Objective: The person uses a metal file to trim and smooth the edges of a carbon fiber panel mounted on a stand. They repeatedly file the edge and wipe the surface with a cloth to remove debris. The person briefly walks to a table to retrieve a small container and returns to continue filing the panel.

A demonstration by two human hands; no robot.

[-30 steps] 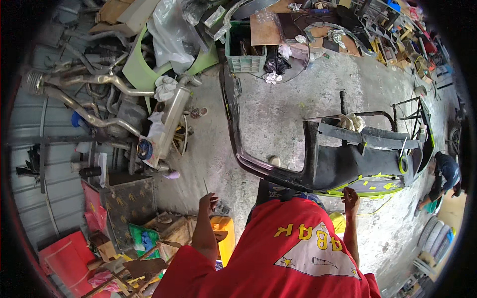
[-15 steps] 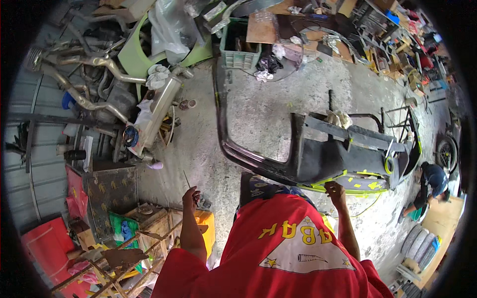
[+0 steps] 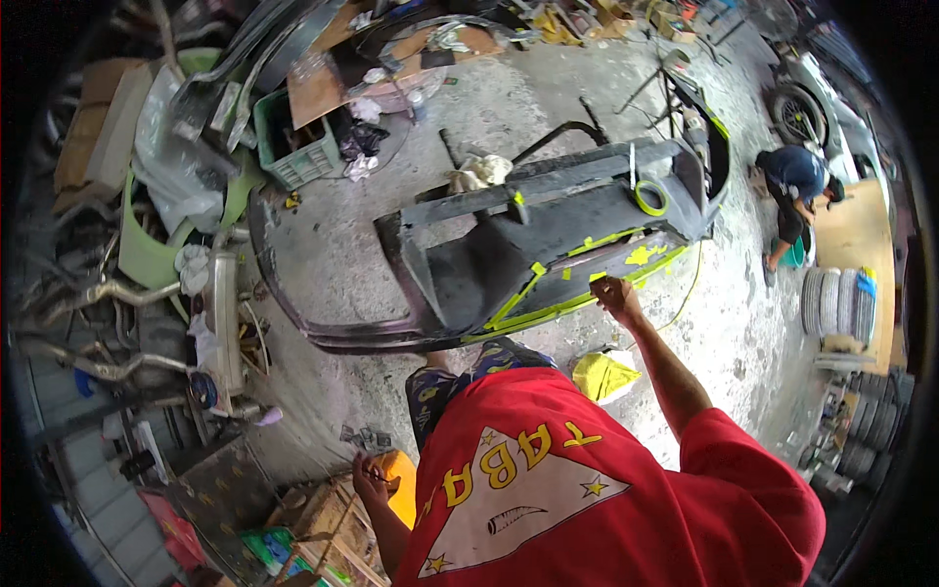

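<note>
A dark car bumper (image 3: 469, 259), patched with grey and edged in strips of yellow-green masking tape (image 3: 528, 318), lies in front of me. My right hand (image 3: 616, 296) is at its near taped edge, fingers curled together; whether it touches the bumper or pinches something small, I cannot make out. Lower left, my left hand (image 3: 374, 479) is closed, away from the bumper, around a thin stick-like tool whose kind is too small to tell. A roll of yellow-green tape (image 3: 649, 199) and a crumpled whitish cloth (image 3: 481, 173) rest on the bumper.
A green crate (image 3: 293, 147) and metal exhaust pipes (image 3: 108, 293) lie to the left. Near my left hand is a yellow container (image 3: 401, 489). Below the bumper sits a yellow bundle (image 3: 604, 376). At right a person (image 3: 797, 191) crouches by a board and stacked rolls (image 3: 839, 301).
The view has turned right, so the bumper now sits nearer the middle. My right arm reaches farther out along the taped edge. My left hand has dropped lower in view.
</note>
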